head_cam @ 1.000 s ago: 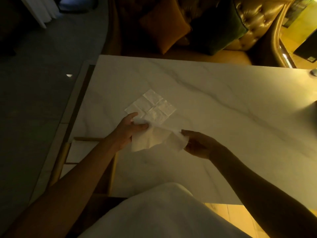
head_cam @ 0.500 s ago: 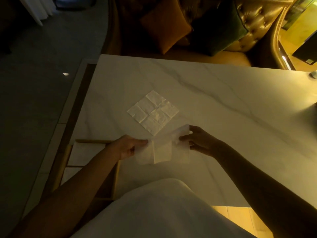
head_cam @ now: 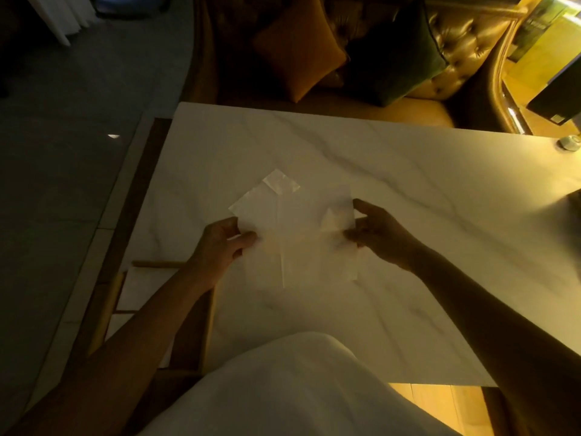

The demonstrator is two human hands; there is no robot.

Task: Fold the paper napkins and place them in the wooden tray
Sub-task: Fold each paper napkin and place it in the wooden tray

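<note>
Holding a thin paper napkin (head_cam: pixel 295 243) spread open between both hands, the person stands over the pale marble desk (head_cam: pixel 408 190) in dim yellow light. The left hand (head_cam: pixel 220 247) pinches the sheet's left edge between thumb and fingers; the right hand (head_cam: pixel 374 234) pinches the right edge, where a small corner of paper is turned over. The hands are well apart, and the sheet hangs between them just above the desk, crossed by soft crease lines. Behind it, a second napkin (head_cam: pixel 281 182) lies flat on the desk, mostly hidden by the held sheet, with only one far corner showing clearly.

The wooden tray (head_cam: pixel 207 325) sits at the desk's near left edge, under the left forearm, its light rails framing pale panels; whether any folded napkin already lies in it, I cannot tell.

This looks like the opening of a fold: the sheet is stretched out and squared, but no fold has been pressed in. The next move would call for bringing one edge over to meet the other, lining up the corners, and flattening the crease on the desk. The paper is flimsy, so a light, even pull would be needed to avoid tearing or skewing.
</note>
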